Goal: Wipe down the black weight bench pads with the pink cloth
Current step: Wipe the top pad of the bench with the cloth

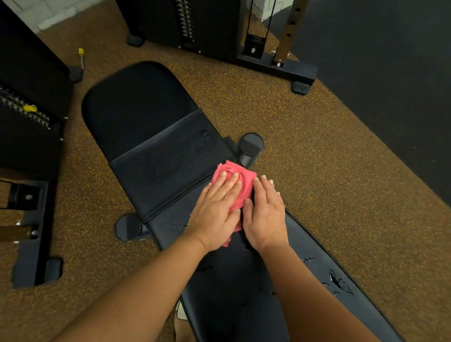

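A black weight bench runs from the lower right up to the middle of the view. Its far seat pad (139,110) is rounded at the end, and its long back pad (237,296) shows worn patches on its surface. A crumpled pink cloth (239,176) lies near the gap between the two pads, at the bench's right edge. My left hand (216,212) presses flat on the cloth with straight fingers. My right hand (265,216) lies flat beside it, with its inner edge on the cloth.
A cable machine with a weight stack (184,12) stands on the speckled brown floor (314,185) behind the bench. Another weight stack and frame (18,112) fills the left side. A dark wall (406,78) rises at the right. Bench feet (130,228) stick out on both sides.
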Demonstrator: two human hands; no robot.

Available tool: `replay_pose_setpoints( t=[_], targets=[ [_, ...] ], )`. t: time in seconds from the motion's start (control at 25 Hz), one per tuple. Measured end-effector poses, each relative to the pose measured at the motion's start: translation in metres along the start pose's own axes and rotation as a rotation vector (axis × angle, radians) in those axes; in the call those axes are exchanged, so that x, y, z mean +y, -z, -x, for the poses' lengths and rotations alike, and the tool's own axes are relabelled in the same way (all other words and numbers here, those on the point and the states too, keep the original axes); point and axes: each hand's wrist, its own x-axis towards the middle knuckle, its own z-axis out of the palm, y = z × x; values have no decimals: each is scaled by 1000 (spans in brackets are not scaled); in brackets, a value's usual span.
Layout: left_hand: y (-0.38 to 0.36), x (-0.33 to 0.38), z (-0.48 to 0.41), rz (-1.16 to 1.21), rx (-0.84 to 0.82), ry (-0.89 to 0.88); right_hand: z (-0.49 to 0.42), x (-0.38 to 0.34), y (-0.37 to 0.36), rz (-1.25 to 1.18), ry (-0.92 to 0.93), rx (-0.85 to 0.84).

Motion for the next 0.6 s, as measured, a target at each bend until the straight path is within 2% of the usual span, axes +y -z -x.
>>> replay_pose_setpoints(
  t=[0.12, 0.28, 0.4, 0.52, 0.6],
  targets=[
    [0, -5, 0, 261, 98, 54, -6, -8, 3, 26, -135, -3],
    [5, -4, -1, 338, 155, 109, -12, -18, 0, 36, -52, 95],
    [9, -3, -4, 369, 236, 131, -17, -31, 0, -131, -22, 187],
    [17, -4, -13, 498, 326, 247, -19, -50, 7, -443, -58, 91],
    [27, -2, -19, 616, 337, 357, -19, -60, 15, -565, -115, 91]
  ],
)
